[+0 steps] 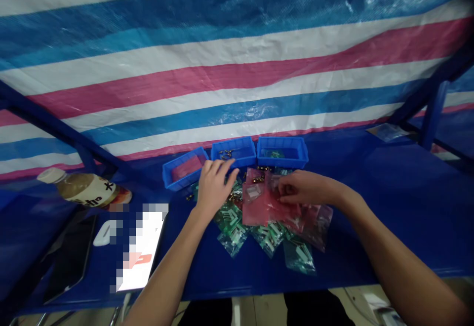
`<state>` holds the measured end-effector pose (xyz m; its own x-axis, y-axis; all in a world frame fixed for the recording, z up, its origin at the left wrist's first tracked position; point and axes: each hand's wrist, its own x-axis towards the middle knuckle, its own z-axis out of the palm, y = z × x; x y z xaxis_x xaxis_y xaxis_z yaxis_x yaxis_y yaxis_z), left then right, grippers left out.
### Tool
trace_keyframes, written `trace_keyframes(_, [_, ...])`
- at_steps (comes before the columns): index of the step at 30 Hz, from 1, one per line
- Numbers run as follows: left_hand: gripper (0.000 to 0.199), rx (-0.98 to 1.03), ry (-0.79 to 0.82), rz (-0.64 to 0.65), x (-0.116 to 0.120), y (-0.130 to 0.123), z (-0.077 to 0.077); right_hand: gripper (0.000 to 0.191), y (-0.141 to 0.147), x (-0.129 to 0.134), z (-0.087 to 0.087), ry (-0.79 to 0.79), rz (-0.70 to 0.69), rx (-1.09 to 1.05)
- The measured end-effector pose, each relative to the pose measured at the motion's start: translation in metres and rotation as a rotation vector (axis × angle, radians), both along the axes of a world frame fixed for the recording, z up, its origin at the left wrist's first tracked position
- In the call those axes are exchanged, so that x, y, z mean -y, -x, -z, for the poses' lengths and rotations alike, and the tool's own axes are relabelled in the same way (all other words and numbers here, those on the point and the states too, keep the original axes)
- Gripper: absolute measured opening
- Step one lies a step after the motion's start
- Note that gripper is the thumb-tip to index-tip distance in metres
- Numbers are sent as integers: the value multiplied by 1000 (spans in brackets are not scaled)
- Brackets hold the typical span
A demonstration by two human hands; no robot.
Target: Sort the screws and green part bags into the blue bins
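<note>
My left hand (216, 183) hovers with fingers apart at the front of the middle blue bin (242, 163), which has a few small brass-coloured pieces in it. Over a pile of small bags, my right hand (301, 187) has its fingers curled closed on a red plastic bag (255, 212); the exact pinch is partly hidden. Beneath and in front lie several green-tinted bags (231, 217) with small white and metal parts inside. Loose brass-coloured parts (235, 196) lie between my hands, partly covered.
A left blue bin (168, 180) holds something red; a right blue bin (302, 160) holds a green bag. To the left are a drink bottle (89, 190), a white case (105, 232), a dark tablet (70, 257) and a lit screen (142, 247). Striped sheeting (222, 79) hangs behind.
</note>
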<state>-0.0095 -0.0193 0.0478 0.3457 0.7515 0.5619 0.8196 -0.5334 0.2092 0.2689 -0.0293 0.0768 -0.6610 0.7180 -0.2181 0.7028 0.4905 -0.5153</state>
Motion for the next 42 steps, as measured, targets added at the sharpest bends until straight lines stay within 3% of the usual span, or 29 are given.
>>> trace_keyframes(6, [27, 46, 201, 319, 18, -24, -4, 13, 13, 6, -6, -219, 29, -187])
trace_keyframes(16, [14, 170, 162, 435, 22, -29, 0, 20, 21, 11, 0, -261, -41, -263])
trace_keyframes(19, [14, 224, 83, 340, 6, -17, -5, 23, 21, 10, 1, -289, 13, -249])
trace_keyframes(23, [15, 271, -78, -37, -25, 17, -8, 28, 20, 9, 2, -327, 61, -184])
trace_keyframes(28, [28, 126, -57, -148, -36, 47, 2, 25, 20, 9, 6, -380, 84, -99])
trace_keyframes(31, [23, 96, -44, -115, -26, 41, 4, 23, 20, 6, 10, -456, 146, -41])
trace_keyframes(36, [23, -37, 102, 128, -6, 4, 6, 30, 23, 1, 18, -566, 179, -26])
trace_keyframes(42, [26, -67, 207, 139, 5, -23, 14, 26, 33, -2, 34, -579, 202, -80])
